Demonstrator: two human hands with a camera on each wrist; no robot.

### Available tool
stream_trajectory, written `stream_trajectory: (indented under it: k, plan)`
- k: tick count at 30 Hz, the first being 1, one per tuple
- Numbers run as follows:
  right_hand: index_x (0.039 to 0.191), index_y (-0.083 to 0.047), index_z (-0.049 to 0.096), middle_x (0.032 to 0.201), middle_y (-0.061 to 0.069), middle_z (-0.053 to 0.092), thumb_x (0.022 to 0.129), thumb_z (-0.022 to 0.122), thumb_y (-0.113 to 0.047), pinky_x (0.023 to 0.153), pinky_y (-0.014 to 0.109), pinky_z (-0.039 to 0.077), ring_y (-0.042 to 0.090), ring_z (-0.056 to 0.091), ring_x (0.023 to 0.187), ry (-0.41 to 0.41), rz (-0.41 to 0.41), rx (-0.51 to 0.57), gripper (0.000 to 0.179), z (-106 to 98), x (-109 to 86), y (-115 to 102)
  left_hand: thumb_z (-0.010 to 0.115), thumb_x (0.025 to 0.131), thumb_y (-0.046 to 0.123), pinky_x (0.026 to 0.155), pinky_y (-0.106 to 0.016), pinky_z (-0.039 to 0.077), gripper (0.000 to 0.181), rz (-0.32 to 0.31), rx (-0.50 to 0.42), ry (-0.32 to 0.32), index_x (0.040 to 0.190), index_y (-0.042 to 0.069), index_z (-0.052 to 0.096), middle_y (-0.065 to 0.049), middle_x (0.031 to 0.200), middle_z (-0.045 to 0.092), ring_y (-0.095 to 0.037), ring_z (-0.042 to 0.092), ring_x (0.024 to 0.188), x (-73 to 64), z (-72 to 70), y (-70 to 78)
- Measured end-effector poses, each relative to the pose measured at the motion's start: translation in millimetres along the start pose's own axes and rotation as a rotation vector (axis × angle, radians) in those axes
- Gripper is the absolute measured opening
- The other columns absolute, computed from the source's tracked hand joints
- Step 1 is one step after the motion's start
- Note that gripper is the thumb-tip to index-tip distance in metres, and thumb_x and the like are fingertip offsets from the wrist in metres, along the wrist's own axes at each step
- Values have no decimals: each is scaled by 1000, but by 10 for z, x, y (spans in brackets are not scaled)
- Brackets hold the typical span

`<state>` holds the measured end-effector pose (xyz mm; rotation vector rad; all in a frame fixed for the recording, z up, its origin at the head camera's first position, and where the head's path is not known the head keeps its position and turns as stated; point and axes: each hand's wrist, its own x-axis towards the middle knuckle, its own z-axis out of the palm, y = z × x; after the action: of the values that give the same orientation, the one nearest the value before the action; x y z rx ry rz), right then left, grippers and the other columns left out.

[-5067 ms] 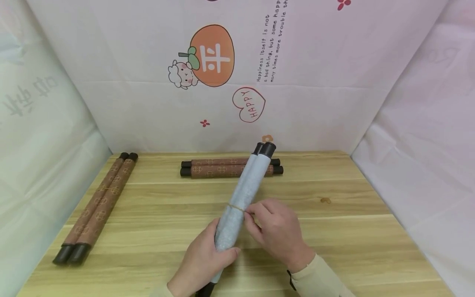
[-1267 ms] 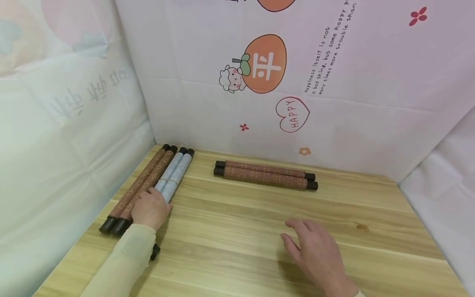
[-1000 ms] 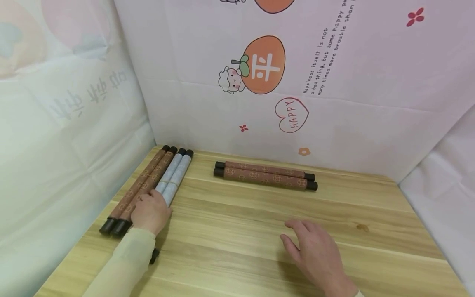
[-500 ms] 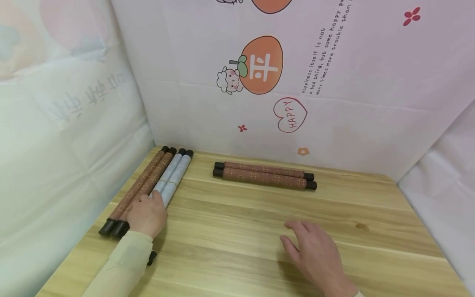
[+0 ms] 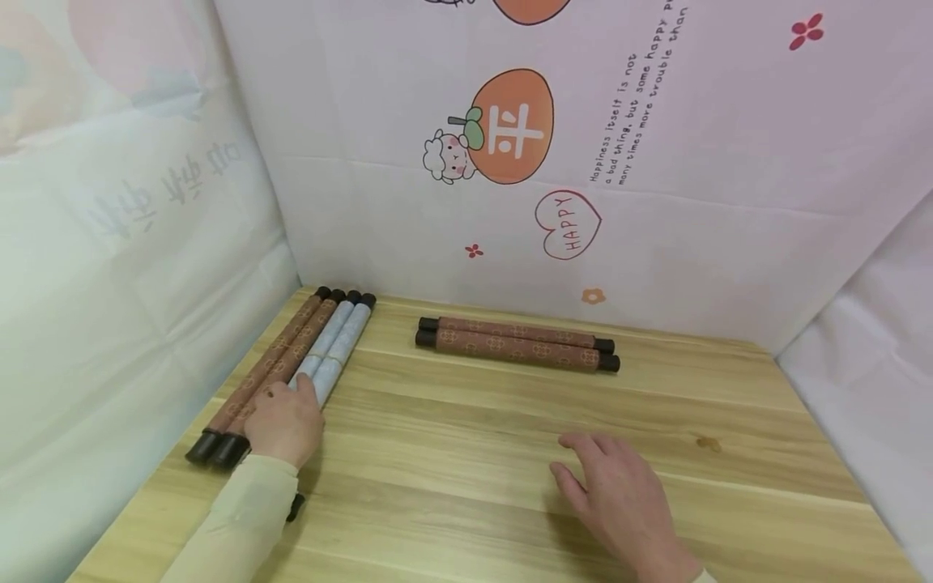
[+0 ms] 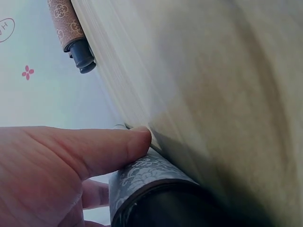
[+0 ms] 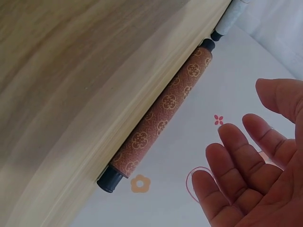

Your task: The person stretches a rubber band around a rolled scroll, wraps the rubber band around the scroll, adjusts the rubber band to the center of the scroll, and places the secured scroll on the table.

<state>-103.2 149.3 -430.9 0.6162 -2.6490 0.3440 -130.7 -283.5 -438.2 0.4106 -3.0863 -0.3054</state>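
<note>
A light blue scroll (image 5: 342, 336), a pair of rolls with black end caps and a thin band round the middle, lies slanting on the left of the table. My left hand (image 5: 284, 425) grips its near part. In the left wrist view the thumb (image 6: 113, 146) lies over the patterned blue roll (image 6: 151, 172), fingers on its far side. Close along its left runs a brown patterned scroll (image 5: 273, 364). My right hand (image 5: 623, 502) hovers over the right half of the table, fingers loosely bent, holding nothing; the right wrist view shows its palm (image 7: 260, 189).
Another brown patterned scroll (image 5: 517, 344), also a pair of rolls, lies crosswise near the back edge of the wooden table (image 5: 452, 470). White printed cloth (image 5: 408, 227) stands behind and at both sides. A brown knot mark (image 5: 709, 443) shows in the wood.
Five seconds ago both hands held the blue scroll mid-table, the right pinching its band. Now it lies beside the left brown scroll, and the right hand is off it. Lately the left hand has shifted slightly nearer.
</note>
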Motion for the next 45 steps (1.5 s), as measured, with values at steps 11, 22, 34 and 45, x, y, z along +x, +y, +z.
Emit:
stream_trajectory:
  k: [11,22,34,45]
  plan:
    - [116,-15,74,109,9,77,90,81,-33,83,49,61,31,73,101,-32,36,-7,33,-37,-24,43,45,103,6,55,-66,51,33,30,15,-5,132,-11,45,-41,101,50,-65,53,100,-18,-22,0]
    - [117,-13,74,110,10,77,90,80,-34,82,48,61,32,73,100,-30,23,-30,35,-24,-19,160,43,102,7,59,-70,50,39,28,-1,-20,136,-12,43,-45,107,49,-67,51,106,-73,-44,-45]
    - [125,-7,70,117,19,74,91,79,-34,71,53,61,39,72,99,-140,167,-67,44,-102,-2,577,46,100,3,55,-67,48,28,132,13,126,126,-8,50,-39,100,52,-63,54,93,-145,-26,108]
    - [140,6,55,129,35,63,96,71,-28,89,66,55,54,65,110,-317,291,-87,58,-117,77,1035,84,81,20,61,-58,55,62,357,68,285,135,1,62,-26,110,70,-46,66,86,-316,39,550]
